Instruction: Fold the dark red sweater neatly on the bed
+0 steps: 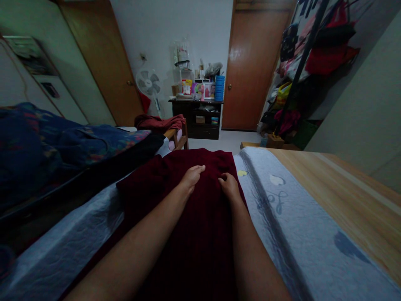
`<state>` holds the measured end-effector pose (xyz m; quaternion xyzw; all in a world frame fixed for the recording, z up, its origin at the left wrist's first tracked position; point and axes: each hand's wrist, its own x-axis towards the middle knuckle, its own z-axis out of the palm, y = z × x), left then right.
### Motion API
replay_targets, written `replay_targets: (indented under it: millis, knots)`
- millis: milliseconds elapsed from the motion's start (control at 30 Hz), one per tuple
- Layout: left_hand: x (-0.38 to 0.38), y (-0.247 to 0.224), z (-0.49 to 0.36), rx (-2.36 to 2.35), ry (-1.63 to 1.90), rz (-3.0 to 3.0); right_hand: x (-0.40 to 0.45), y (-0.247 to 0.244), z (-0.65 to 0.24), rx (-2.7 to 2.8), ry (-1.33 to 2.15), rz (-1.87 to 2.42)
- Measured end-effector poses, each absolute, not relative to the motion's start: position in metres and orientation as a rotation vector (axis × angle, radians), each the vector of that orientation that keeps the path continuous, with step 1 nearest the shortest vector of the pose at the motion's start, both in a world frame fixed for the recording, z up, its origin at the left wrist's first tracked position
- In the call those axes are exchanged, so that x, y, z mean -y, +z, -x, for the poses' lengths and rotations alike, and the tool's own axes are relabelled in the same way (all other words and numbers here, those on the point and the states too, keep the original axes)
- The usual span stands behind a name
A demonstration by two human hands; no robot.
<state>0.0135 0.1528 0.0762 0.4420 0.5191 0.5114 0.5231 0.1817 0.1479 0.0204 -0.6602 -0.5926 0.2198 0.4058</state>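
Observation:
A dark red shirt (pixel 203 234) lies spread before me on the bed, with a sleeve-like part reaching out on the left. On its upper half is my left hand (pixel 191 179), closed, its thumb and fingers pressed together at the cloth. My right hand (pixel 229 185) is a short way to the right, near the shirt's right edge, fingers curled in a pinch on the fabric. A stretch of shirt shows between the two hands. How much cloth each hand grips is hidden by the fingers.
Under the shirt is a light grey mattress (pixel 278 209), with a wooden board (pixel 351 179) along its right. Dark blue floral bedding (pixel 72 133) is heaped on the left. Farther back are a reddish cloth (pixel 161 122), a fan (pixel 148 82), a dark cabinet (pixel 184 119) and hanging bags (pixel 326 58).

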Motion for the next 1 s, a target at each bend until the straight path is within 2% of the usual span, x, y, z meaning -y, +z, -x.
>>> replay_targets:
  millis: [200,367,467,567,733,867,1000]
  knots:
    - [-0.132,0.085,0.014,-1.498,1.093,-1.282,-0.146,0.026,-0.179,1.595,0.587,1.674]
    - [-0.066,0.090,0.038,-1.755,0.578,-1.972,-0.146,0.028,-0.183,1.612,0.646,1.662]
    - [-0.036,0.086,0.044,-1.892,0.296,-2.095,-0.146,0.028,-0.185,1.611,0.677,1.643]
    - [-0.030,0.075,0.045,-1.823,0.189,-2.121,-0.145,0.028,-0.186,1.605,0.689,1.619]
    - [-0.039,0.064,0.049,-1.631,0.473,-1.982,-0.147,0.025,-0.187,1.585,0.678,1.603]
    - [-0.045,0.079,0.057,-1.433,0.814,-1.578,-0.152,0.021,-0.188,1.556,0.667,1.595]
    - [-0.058,0.097,0.061,-1.231,0.999,-1.189,-0.154,0.018,-0.190,1.510,0.676,1.588]
